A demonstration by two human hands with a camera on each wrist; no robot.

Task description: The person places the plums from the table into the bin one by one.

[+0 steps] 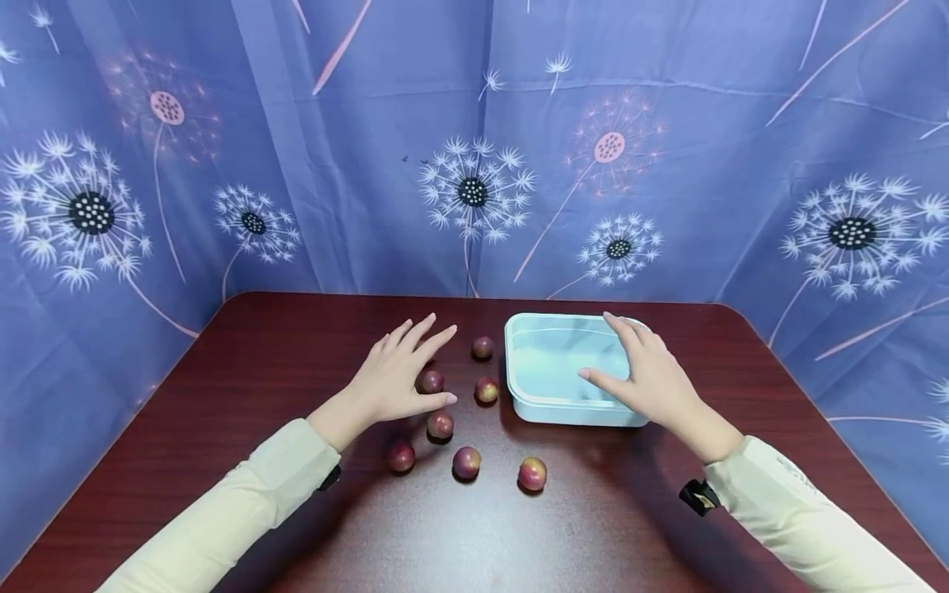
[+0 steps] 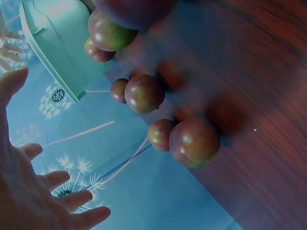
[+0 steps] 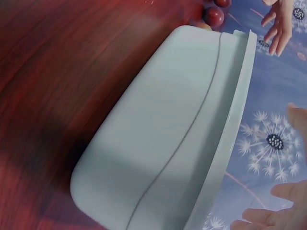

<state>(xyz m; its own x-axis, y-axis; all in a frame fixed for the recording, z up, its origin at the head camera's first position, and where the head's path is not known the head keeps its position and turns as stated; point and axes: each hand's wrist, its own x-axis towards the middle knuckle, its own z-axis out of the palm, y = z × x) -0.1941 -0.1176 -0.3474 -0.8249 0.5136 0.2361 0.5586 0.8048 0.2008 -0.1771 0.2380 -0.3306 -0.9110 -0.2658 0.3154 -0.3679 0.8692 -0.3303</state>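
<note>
Several round purple-red fruits with yellow-green patches, like plums, lie loose on the table; one is the plum (image 1: 532, 474) nearest the front right. My left hand (image 1: 396, 375) hovers over the left of the group, fingers spread, holding nothing. It partly covers a dark plum (image 1: 432, 380) in the head view. A light-blue plastic container (image 1: 578, 414) stands right of the fruits, and the part of its inside that shows holds nothing. Above its right side is my right hand (image 1: 652, 375), thumb and fingers apart. The right wrist view shows those fingers apart from the container wall (image 3: 158, 120).
The dark reddish-brown wooden table (image 1: 356, 535) has rounded far corners. Behind and beside it hangs a blue curtain (image 1: 356, 165) with dandelion prints. The container stands near the table's far edge.
</note>
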